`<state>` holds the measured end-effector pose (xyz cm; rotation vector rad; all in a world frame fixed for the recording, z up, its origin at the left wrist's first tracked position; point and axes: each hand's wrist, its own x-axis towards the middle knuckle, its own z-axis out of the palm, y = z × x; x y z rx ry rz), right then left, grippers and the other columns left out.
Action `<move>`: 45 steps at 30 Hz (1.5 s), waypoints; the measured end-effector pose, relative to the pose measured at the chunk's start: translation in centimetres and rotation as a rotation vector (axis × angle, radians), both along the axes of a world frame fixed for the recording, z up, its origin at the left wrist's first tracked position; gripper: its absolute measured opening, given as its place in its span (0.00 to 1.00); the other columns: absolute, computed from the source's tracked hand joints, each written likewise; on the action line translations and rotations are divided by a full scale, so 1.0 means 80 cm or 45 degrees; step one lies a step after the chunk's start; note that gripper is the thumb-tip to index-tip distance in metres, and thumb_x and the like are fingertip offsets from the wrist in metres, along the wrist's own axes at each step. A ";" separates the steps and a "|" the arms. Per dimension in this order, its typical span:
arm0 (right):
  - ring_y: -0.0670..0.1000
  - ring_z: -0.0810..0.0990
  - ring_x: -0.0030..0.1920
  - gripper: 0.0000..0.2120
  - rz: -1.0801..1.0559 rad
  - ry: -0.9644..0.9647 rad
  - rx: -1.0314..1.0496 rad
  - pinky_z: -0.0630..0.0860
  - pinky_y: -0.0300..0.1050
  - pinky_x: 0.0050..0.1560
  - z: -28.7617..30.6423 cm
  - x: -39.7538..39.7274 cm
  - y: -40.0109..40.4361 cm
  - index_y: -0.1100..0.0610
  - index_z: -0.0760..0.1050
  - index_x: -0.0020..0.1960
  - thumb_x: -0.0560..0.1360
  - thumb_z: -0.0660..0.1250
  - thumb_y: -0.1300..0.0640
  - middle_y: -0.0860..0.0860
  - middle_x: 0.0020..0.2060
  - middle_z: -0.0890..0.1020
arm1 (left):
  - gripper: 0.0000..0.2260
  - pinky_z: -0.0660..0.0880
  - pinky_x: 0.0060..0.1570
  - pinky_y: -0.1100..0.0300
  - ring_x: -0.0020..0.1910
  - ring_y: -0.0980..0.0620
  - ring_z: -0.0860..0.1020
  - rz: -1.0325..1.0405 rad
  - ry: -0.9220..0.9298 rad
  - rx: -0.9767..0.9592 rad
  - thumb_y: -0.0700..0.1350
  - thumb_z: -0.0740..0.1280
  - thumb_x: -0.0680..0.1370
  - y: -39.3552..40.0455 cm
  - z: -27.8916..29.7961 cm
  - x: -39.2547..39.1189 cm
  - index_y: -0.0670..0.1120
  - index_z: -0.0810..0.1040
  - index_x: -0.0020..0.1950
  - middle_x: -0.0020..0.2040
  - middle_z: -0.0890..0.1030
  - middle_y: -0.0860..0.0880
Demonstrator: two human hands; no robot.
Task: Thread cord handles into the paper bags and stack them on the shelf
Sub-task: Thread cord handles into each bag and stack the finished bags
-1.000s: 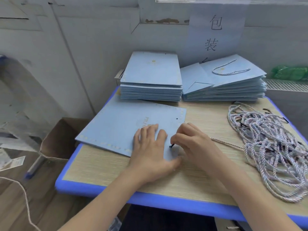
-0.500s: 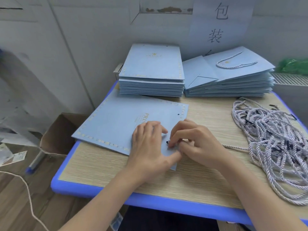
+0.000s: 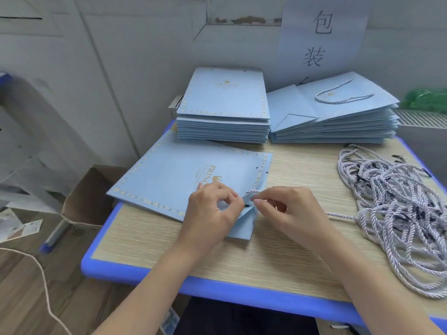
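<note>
A flat light-blue paper bag (image 3: pixel 174 180) with gold trim lies on the table in front of me. My left hand (image 3: pixel 212 211) pinches the lifted near corner of the bag's top edge beside a punched hole. My right hand (image 3: pixel 287 213) pinches a white twisted cord (image 3: pixel 252 191) that arches over that edge, its black tip between my two hands. The cord trails right under my right wrist toward a heap of cords (image 3: pixel 399 209).
A stack of flat bags without handles (image 3: pixel 225 105) sits at the table's back, and a stack of bags with cord handles (image 3: pixel 338 112) is to its right. An open cardboard box (image 3: pixel 87 199) stands on the floor left of the blue-edged table (image 3: pixel 217 286).
My left hand went from lying flat on the bag to pinching its lifted corner. The cord tip has come through and a loop of cord now shows above the edge.
</note>
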<state>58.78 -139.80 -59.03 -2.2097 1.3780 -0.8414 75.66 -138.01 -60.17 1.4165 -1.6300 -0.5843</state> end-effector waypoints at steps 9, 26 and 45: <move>0.42 0.71 0.31 0.07 0.053 0.122 0.333 0.70 0.42 0.39 0.015 0.012 -0.016 0.49 0.76 0.35 0.71 0.69 0.56 0.43 0.27 0.75 | 0.23 0.58 0.64 0.67 0.50 0.63 0.74 -0.053 -0.143 -0.052 0.62 0.58 0.64 0.000 0.000 -0.002 0.48 0.81 0.46 0.47 0.79 0.57; 0.46 0.73 0.41 0.03 -0.057 0.419 0.033 0.72 0.46 0.43 0.018 -0.053 -0.052 0.51 0.76 0.43 0.75 0.65 0.54 0.40 0.34 0.73 | 0.27 0.58 0.64 0.54 0.57 0.52 0.69 -0.078 -1.179 0.132 0.72 0.58 0.70 -0.060 0.040 -0.004 0.54 0.72 0.57 0.48 0.69 0.54; 0.43 0.73 0.34 0.03 -0.211 0.039 -0.133 0.70 0.39 0.37 0.006 -0.069 -0.060 0.53 0.79 0.42 0.74 0.67 0.59 0.42 0.35 0.75 | 0.39 0.60 0.67 0.60 0.66 0.56 0.65 -0.263 -0.732 0.045 0.72 0.51 0.64 -0.069 0.004 -0.008 0.49 0.72 0.66 0.64 0.71 0.54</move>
